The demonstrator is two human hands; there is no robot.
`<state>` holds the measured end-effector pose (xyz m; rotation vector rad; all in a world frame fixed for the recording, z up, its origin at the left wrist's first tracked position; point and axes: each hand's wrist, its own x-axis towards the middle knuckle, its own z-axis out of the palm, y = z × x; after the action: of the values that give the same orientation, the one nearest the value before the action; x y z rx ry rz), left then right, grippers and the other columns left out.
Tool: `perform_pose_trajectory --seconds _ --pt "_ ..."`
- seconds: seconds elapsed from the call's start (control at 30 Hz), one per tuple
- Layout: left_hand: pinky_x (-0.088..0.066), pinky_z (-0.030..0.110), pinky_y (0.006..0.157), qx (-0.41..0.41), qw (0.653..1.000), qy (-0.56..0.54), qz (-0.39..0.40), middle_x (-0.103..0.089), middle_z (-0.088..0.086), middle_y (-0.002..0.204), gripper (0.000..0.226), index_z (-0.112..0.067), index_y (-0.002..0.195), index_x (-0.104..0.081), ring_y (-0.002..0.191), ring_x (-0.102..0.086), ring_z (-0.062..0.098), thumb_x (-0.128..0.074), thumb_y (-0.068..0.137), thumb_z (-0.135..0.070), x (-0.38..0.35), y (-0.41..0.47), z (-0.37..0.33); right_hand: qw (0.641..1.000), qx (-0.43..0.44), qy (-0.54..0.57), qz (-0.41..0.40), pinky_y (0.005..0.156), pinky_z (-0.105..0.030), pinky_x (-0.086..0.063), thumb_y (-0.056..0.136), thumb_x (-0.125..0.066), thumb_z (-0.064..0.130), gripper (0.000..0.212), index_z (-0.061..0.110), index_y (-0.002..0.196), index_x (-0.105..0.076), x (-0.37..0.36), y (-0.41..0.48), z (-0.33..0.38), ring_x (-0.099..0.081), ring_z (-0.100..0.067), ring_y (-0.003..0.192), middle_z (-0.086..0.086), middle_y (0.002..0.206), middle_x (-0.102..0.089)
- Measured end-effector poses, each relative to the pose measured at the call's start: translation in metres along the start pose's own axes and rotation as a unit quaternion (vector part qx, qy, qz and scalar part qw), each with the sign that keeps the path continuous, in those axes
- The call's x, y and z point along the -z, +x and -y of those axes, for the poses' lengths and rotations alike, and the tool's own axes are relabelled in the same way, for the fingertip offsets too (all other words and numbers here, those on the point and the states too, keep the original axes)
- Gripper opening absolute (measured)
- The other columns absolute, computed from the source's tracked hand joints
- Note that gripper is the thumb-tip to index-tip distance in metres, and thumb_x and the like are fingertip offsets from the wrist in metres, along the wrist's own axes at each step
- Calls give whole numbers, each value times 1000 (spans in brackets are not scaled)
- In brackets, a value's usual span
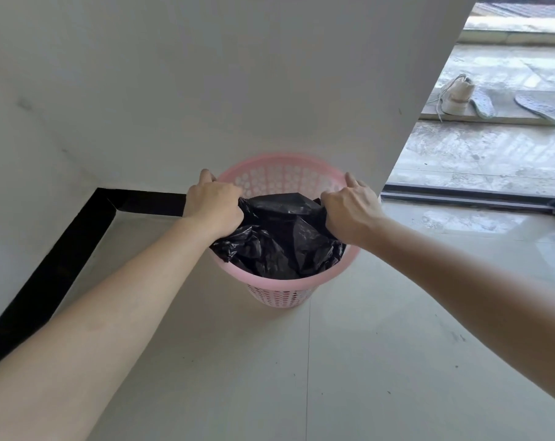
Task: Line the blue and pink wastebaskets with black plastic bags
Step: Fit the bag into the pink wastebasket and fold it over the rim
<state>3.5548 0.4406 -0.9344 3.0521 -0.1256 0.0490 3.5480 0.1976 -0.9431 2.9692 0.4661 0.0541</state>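
A pink perforated wastebasket (279, 289) stands upright on the tiled floor close to a white wall. A crumpled black plastic bag (279, 237) lies inside it, bunched over the near half of the opening. My left hand (214, 206) grips the bag's edge at the left rim. At the right rim, my right hand (352, 208) holds the bag's other edge. Both index fingers stretch along the rim. The far inner wall of the basket shows bare. No blue wastebasket is in view.
White walls meet at a corner on the left, with a black baseboard (56, 268) along the floor. On the right a doorway with a dark sliding track (467, 194) opens onto a wet concrete area holding a white shoe (457, 97) and two insoles (543, 109).
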Motion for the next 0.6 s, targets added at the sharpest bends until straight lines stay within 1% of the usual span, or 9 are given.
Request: perform_pose_trajectory --seconds 0.07,0.1,0.23,0.33,0.4,0.43,0.5,0.53,0.6 --pt "-43 37 66 -21 999 36 -24 -50 2 67 21 -14 80 -67 102 -43 29 -49 70 -9 -5 -5 -5 999 10 -38 22 90 -45 -45 84 -46 13 15 6 87 -60 -1 -8 4 -44 -48 126 -20 89 -65" --pt "-41 35 61 -39 997 50 -36 -53 1 64 17 -13 76 -66 99 -43 29 -50 69 -12 -8 -7 -5 999 13 -38 20 84 -43 -45 85 -45 14 15 7 85 -58 -1 -11 3 -48 -47 122 -19 86 -65" --pt "-28 30 52 -113 987 58 -99 -52 -2 64 12 -15 67 -50 76 -41 25 -53 71 -25 -13 -12 2 999 7 16 -49 67 -36 -40 90 -39 22 18 14 78 -51 2 -17 -11 -57 -32 91 -10 75 -64" --pt "-27 29 50 -138 988 69 2 -53 -4 63 19 -18 73 -48 62 -49 23 -50 76 -37 -6 -15 0 999 -8 4 -38 63 -35 -35 85 -38 27 26 12 66 -47 5 -20 -15 -56 -29 85 -6 66 -59" --pt "-32 30 51 -157 978 97 93 -57 -5 73 25 -21 88 -49 66 -53 20 -53 76 -43 4 -11 -3 999 -7 10 -31 64 -35 -36 81 -37 34 29 12 64 -45 6 -21 -13 -55 -28 79 -5 62 -51" --pt "-35 31 55 -140 978 66 139 -58 -6 80 34 -23 96 -48 71 -54 19 -57 76 -48 10 -8 -2 999 -11 20 -41 65 -35 -37 80 -36 37 33 10 65 -48 8 -20 -12 -55 -28 76 -6 65 -51" --pt "-40 30 64 -79 971 -96 206 -58 -12 89 48 -28 104 -47 81 -56 14 -65 74 -61 24 -3 3 995 -27 30 -92 71 -38 -39 82 -37 42 42 7 73 -58 11 -16 -14 -55 -29 77 -11 77 -57" --pt "-40 30 67 -63 962 -181 194 -58 -13 89 47 -29 103 -51 82 -57 11 -66 75 -64 27 0 7 992 -37 27 -120 74 -39 -40 84 -38 41 43 7 77 -64 13 -13 -16 -55 -31 81 -13 84 -59" --pt "-39 30 70 -47 956 -275 86 -59 -10 86 31 -24 95 -58 82 -57 16 -63 85 -53 24 7 15 987 -63 37 -142 73 -39 -40 89 -42 34 38 7 89 -69 15 -3 -22 -56 -34 89 -16 96 -61"
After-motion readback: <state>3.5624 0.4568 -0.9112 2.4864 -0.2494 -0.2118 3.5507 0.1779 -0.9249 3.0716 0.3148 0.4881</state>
